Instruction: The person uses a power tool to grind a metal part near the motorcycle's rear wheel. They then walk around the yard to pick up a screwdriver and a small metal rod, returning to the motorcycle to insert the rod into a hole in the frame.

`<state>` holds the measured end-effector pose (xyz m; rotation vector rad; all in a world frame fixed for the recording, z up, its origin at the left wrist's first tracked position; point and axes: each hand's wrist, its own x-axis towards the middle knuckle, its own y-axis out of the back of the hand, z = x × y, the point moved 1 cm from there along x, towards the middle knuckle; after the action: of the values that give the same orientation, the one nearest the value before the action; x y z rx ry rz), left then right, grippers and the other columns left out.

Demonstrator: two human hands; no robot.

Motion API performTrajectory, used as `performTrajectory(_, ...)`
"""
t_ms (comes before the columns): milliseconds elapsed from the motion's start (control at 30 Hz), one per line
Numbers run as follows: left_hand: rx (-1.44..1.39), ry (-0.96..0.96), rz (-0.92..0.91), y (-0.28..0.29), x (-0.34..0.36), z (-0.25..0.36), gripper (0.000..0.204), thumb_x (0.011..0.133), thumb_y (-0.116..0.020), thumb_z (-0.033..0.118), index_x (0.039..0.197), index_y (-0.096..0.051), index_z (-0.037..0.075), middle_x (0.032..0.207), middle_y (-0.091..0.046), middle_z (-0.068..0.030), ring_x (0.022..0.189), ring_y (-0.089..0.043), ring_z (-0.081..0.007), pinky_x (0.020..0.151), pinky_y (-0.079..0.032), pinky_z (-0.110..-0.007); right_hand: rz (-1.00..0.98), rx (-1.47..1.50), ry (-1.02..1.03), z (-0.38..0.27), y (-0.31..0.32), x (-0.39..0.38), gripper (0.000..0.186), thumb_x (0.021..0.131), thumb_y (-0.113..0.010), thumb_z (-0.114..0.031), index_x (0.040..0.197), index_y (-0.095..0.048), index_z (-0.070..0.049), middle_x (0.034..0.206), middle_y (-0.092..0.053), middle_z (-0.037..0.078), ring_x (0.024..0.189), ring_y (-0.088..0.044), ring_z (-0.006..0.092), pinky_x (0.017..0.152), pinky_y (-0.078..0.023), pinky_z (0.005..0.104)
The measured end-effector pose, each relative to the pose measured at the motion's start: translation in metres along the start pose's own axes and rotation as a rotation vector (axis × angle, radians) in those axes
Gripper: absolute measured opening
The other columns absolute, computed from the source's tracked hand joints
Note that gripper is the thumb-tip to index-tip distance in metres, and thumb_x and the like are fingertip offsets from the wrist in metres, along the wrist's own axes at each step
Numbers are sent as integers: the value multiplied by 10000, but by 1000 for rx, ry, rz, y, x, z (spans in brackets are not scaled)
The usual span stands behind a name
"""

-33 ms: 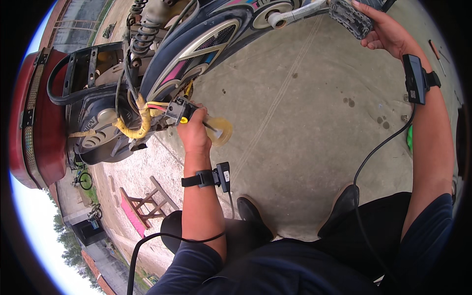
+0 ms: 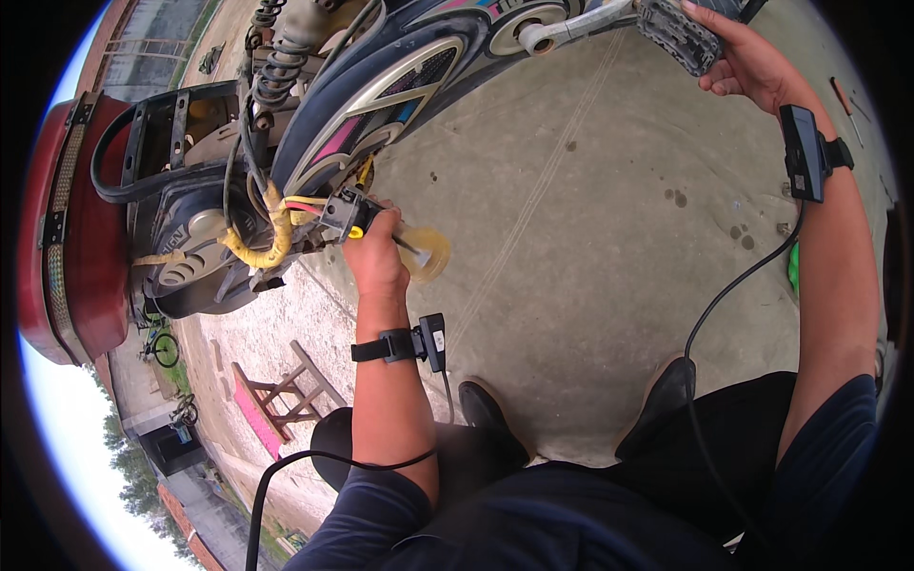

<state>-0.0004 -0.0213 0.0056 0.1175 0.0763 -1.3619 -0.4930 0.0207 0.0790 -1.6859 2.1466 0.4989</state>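
Observation:
My left hand (image 2: 378, 259) is closed at a black-and-grey block (image 2: 345, 214) with a yellow spot, its far fingers hidden. Red and yellow wires (image 2: 303, 206) run into the block from a cable wrapped in yellow tape (image 2: 271, 249). Just right of that hand is a yellowish see-through round thing (image 2: 430, 255); its kind is unclear. At the upper right, my right hand (image 2: 747, 68) grips the outer end of a black pedal (image 2: 678, 38), thumb along the top edge. A metal crank arm (image 2: 586, 27) joins the pedal to the two-wheeler with its dark chain cover (image 2: 381, 95).
A red box (image 2: 90, 228) sits on the vehicle's far-left end, near a coil spring (image 2: 279, 81). Concrete floor (image 2: 571, 247) spreads below, with a screwdriver (image 2: 842, 100) at right. A wooden stool (image 2: 290, 390) with a pink top lies at lower left. Cables hang from both wrist devices.

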Motion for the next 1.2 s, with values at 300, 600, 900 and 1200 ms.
performTrajectory(300,-30,8,78,10,0,-8,342,810,-668,-18,1146,-602,-9,1006,-664,-79,877,-623,-180,786,-489,-312,19,23,-1,1,0,1,424,1022,-553,-433,1197,-664,-64,909,-738,92,674,-725,234,599,-595,318)
performTrajectory(600,-26,8,76,12,0,-10,332,809,-666,-23,1137,-609,-6,1011,-672,-83,882,-625,-181,791,-492,-314,29,39,-1,4,2,4,425,1012,-573,-435,1182,-664,-56,921,-738,96,673,-723,238,581,-586,314)
performTrajectory(900,8,15,84,11,1,-10,296,797,-673,-16,1090,-630,-3,1005,-676,-78,890,-632,-183,804,-492,-318,35,43,0,6,4,6,418,1007,-580,-441,1155,-676,-61,892,-738,100,667,-724,240,569,-584,311)
performTrajectory(1200,35,15,77,14,5,-10,302,779,-681,-20,1077,-634,-8,997,-675,-80,898,-635,-190,816,-494,-322,2,54,-5,5,4,4,436,1012,-571,-439,1199,-661,-56,932,-741,97,665,-725,237,576,-590,307)
